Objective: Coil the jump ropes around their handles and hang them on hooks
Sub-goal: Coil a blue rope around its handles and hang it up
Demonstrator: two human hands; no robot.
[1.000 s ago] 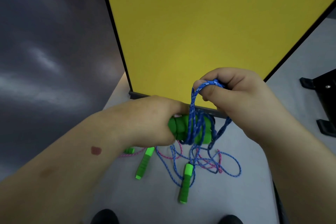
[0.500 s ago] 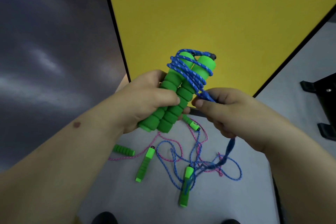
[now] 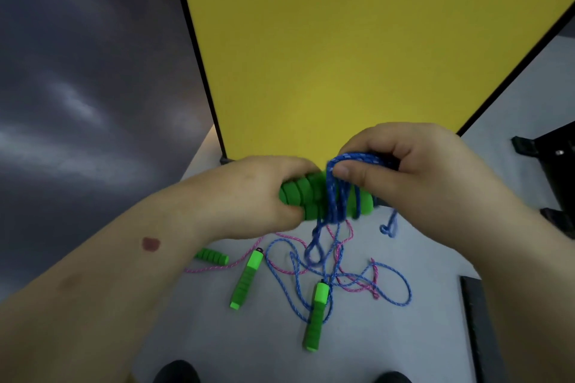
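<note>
My left hand [image 3: 261, 196] grips a pair of green foam handles [image 3: 306, 196], held side by side and lying roughly level. A blue rope [image 3: 336, 196] is looped around them. My right hand [image 3: 413, 177] pinches several strands of that rope above the handles' right end, and a short loop of it [image 3: 389, 228] dangles below. On the grey floor underneath lie loose blue rope [image 3: 401, 289] and pink rope [image 3: 286, 267] tangled together, with three green handles: one at the left [image 3: 213, 255], one in the middle [image 3: 247, 278] and one nearer me [image 3: 315, 315].
A tall yellow panel [image 3: 357, 50] with a black frame stands right behind my hands. A dark wall [image 3: 87, 78] is to the left. Black stand feet [image 3: 553, 165] sit at the right edge, and a dark strip [image 3: 476, 320] lies on the floor at lower right.
The handles have dropped from upright in front of the panel to lying level. My right hand has come up over their right end, lifting rope strands above them.
</note>
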